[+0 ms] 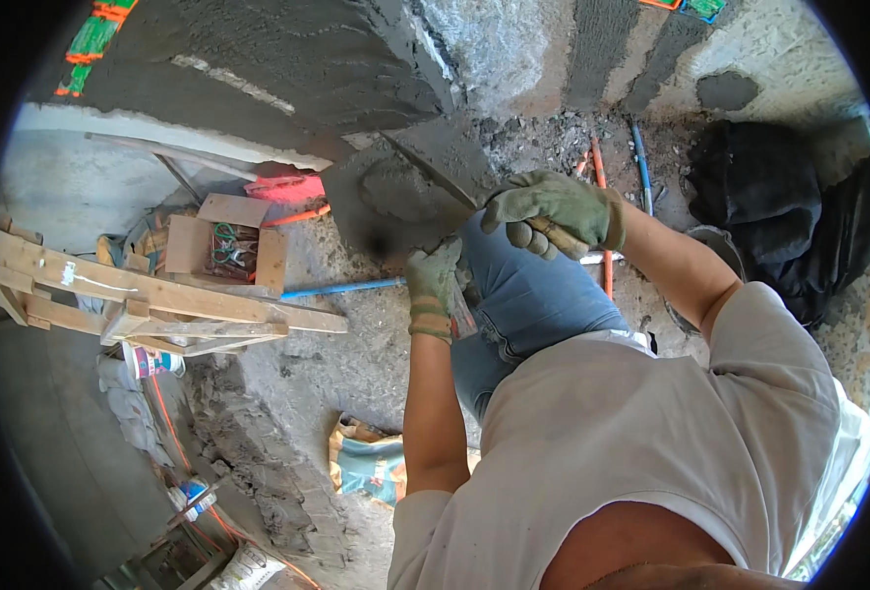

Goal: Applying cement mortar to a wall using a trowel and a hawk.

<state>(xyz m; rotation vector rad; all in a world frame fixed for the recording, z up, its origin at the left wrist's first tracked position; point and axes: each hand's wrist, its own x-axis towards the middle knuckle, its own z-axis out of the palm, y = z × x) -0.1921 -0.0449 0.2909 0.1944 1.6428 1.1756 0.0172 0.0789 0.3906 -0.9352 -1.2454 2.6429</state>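
My right hand (553,211), in a grey-green work glove, is closed round the wooden handle of a trowel (433,172). The trowel's narrow metal blade points up and left, over a flat grey hawk (356,231). Wet grey mortar (395,189) lies spread on the hawk. My left hand (433,280), gloved too, grips the hawk at its near edge; the handle itself is mostly hidden by the fingers. Beyond the hawk rises a wall (287,74) coated with dark, damp mortar. My knee in blue jeans is close beside both hands.
A wooden trestle (199,295) and an open cardboard box (194,251) stand at left. Blue pipe (341,288) and orange pipe (600,177) lie on the rubble-strewn floor. Black cloth (750,187) is heaped at right by a bucket (725,241). A sack (366,462) lies behind me.
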